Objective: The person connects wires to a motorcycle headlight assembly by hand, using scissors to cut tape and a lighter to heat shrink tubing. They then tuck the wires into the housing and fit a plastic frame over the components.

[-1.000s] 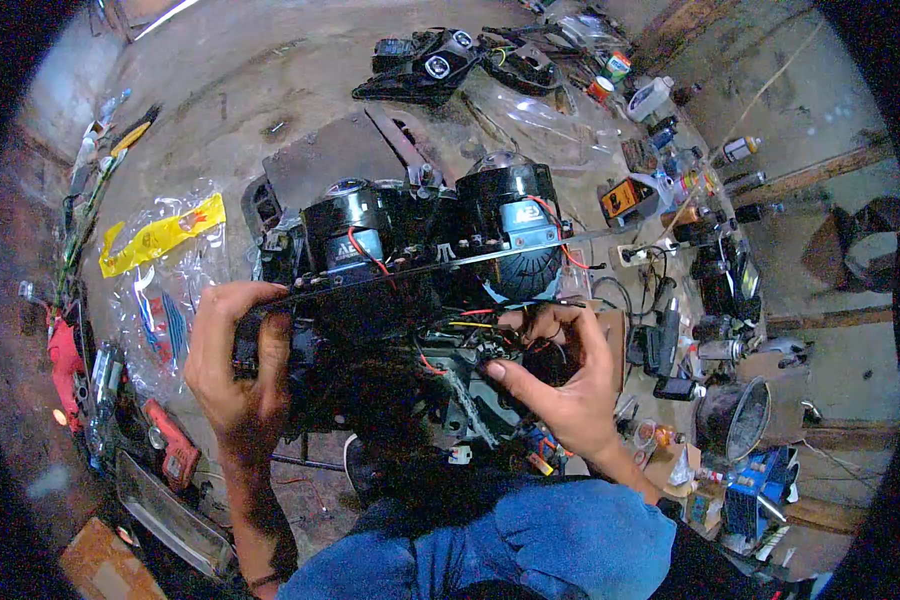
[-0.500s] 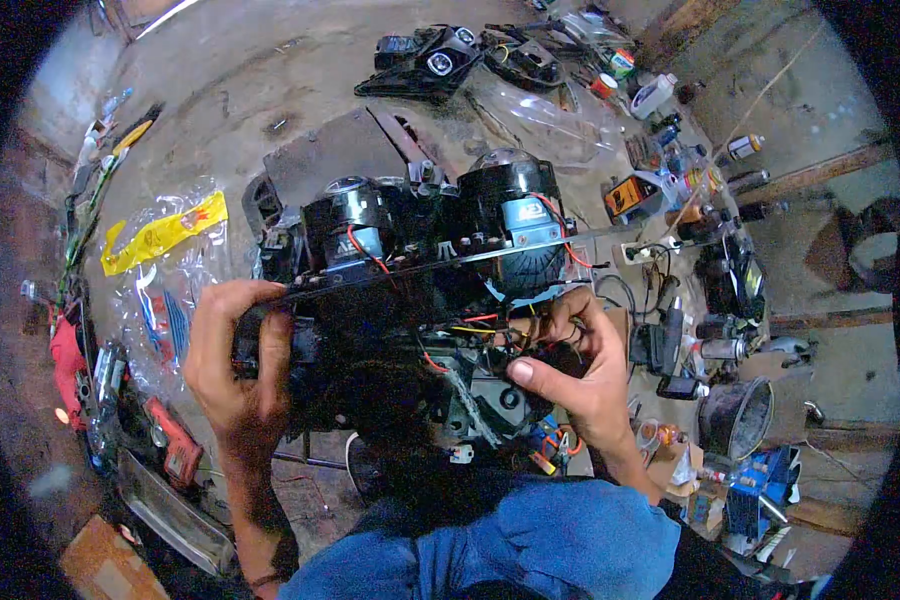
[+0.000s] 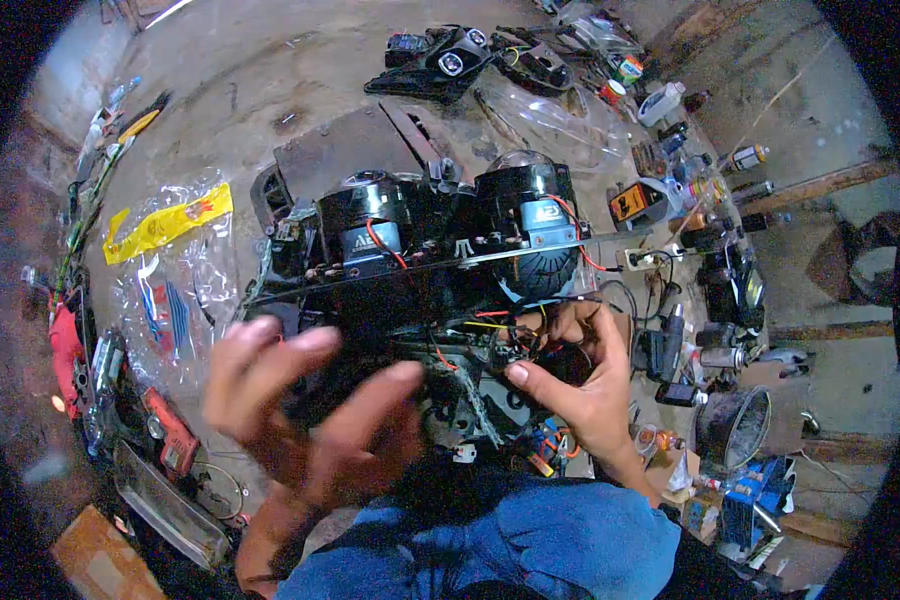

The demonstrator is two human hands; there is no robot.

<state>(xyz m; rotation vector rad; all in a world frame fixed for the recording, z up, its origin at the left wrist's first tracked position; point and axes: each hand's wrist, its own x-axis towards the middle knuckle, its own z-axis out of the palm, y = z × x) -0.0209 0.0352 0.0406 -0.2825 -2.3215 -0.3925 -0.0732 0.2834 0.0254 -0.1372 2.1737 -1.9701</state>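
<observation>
A black headlight assembly [image 3: 370, 300] with two round projector lamps rests over my lap. The left projector lamp [image 3: 370, 210] and the right projector lamp [image 3: 525, 195] carry silver-blue labels and red wires. My left hand [image 3: 315, 400] is off the assembly, blurred, thumb and fingers apart, holding nothing. At the assembly's right end, my right hand [image 3: 588, 375] curls round its edge, the thumb pressed on a dark part beside yellow, red and black wires [image 3: 495, 322]. Some of its fingertips are hidden among those wires. A frayed clear strand [image 3: 475, 400] hangs from the middle.
A clear plastic bag [image 3: 165, 290] with a yellow strip lies to the left, near a red power tool [image 3: 173, 435] and a metal tray [image 3: 170, 520]. More lamp parts [image 3: 440, 62] lie ahead. Bottles [image 3: 660, 102], a power strip [image 3: 650, 258] and a metal bowl [image 3: 733, 428] line the right.
My left hand has let go of the assembly's left end and moved right and toward me, its fingers spreading. The assembly has shifted slightly right in view; my right hand stays on it.
</observation>
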